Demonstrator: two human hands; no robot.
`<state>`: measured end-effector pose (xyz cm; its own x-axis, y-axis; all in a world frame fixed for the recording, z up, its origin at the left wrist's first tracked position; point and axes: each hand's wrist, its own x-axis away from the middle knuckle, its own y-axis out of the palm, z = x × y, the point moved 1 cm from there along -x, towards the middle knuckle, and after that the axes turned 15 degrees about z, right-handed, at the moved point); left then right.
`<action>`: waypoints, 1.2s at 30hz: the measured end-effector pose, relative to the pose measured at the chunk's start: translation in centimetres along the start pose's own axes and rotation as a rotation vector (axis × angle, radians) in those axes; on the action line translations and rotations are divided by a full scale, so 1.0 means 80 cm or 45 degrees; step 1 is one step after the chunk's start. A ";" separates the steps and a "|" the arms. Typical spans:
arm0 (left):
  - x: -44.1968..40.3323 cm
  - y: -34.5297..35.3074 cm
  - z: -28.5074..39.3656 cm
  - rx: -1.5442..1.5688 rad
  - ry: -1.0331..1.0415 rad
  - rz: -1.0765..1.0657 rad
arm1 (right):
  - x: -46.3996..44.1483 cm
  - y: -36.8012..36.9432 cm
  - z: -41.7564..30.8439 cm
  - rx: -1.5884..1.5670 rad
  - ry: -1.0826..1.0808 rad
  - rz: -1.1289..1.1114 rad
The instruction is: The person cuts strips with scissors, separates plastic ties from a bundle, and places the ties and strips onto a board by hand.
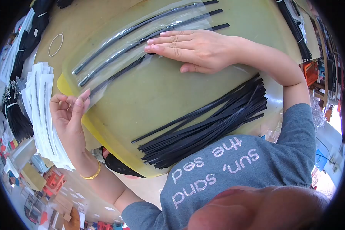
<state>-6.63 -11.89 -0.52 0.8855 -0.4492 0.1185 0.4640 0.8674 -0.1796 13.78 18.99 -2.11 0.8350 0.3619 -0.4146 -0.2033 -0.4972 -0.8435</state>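
At the left, my left hand (71, 113) has thumb and fingers pinched on the near end of a clear plastic sleeve (107, 82), by the yellow mat's edge. My right hand (201, 50) lies flat, palm down with fingers stretched left, pressing on the plastic over a black zipper strip (126, 69). Two more black strips (142, 24) run alongside in clear plastic, their ends sticking out at the upper right. A thick bunch of black zipper strips (207, 132) lies fanned on the mat close to my body.
White zipper strips (42, 107) lie stacked at the table's left edge, beside a tied black bundle (17, 115). A white rubber band (56, 45) sits on the table (74, 25). Another tied black bundle (295, 32) is at the upper right. The yellow mat (99, 130) has a raised-looking edge.
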 end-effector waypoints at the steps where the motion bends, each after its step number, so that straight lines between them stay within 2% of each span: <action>1: -0.001 -0.001 -0.002 -0.020 -0.003 -0.017 | 0.000 0.000 0.000 0.000 -0.006 0.000; 8: 0.010 0.006 0.031 0.026 0.172 0.071 | 0.001 -0.003 0.002 -0.153 0.016 0.163; 10: 0.015 0.013 0.059 0.004 0.176 0.056 | 0.000 -0.004 0.004 -0.128 -0.042 0.375; 11: 0.015 0.017 0.063 -0.033 0.264 0.059 | -0.002 -0.006 0.006 -0.104 -0.081 0.479; 14: 0.023 0.022 0.074 -0.176 0.435 0.046 | -0.017 0.004 -0.011 -0.063 0.212 0.635; 15: 0.030 0.026 0.079 -0.208 0.415 0.088 | -0.023 0.007 -0.015 -0.216 0.374 0.614; 19: 0.032 0.018 0.066 -0.285 0.376 -0.009 | -0.018 0.020 -0.013 -0.084 0.151 0.607; 22: 0.033 0.018 0.066 -0.395 0.623 -0.185 | -0.016 0.025 -0.011 -0.034 0.139 0.550; 23: 0.034 0.019 0.070 -0.471 0.623 -0.189 | -0.017 0.025 -0.011 -0.006 0.119 0.561; 26: 0.029 0.018 0.070 -0.759 0.871 -0.091 | -0.016 0.029 -0.015 0.066 0.073 0.588; 29: 0.018 0.010 0.066 -0.874 1.059 -0.106 | -0.018 0.031 -0.015 0.169 0.013 0.594; 32: 0.012 0.010 0.065 -0.921 1.138 -0.060 | -0.021 0.034 -0.018 0.296 -0.046 0.600; 36: -0.002 0.004 0.046 -0.628 1.027 -0.030 | -0.019 0.031 -0.017 0.421 -0.087 0.542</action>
<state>-6.74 -10.76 2.99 0.5380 -0.6382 -0.5507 0.2755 0.7505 -0.6007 12.74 16.12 -3.13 0.6105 0.2386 -0.7552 -0.6759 -0.3402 -0.6538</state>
